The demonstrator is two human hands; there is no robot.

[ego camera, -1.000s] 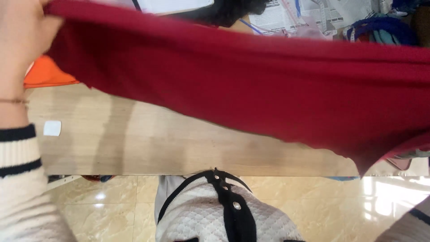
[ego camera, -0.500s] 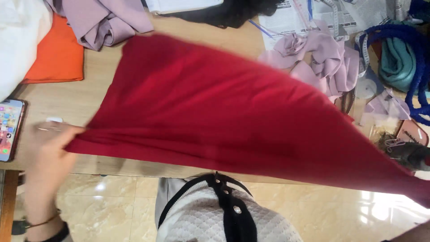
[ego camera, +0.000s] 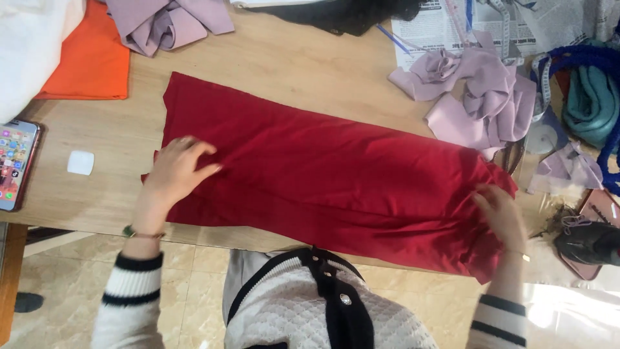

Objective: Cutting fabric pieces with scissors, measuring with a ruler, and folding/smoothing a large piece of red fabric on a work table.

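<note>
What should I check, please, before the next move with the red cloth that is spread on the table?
1. Red cloth lies spread on the wooden table: ok.
2. Left hand rests flat on the cloth's left end: ok.
3. Right hand is on the cloth's right end: ok; grip cannot be told.
4. Cloth free of wrinkles: not ok, folds show near the right end, which hangs over the table edge.
5. Lilac scraps apart from the cloth: not ok, they touch or overlap its upper right edge.
6. Phone and white square clear of the cloth: ok.
</note>
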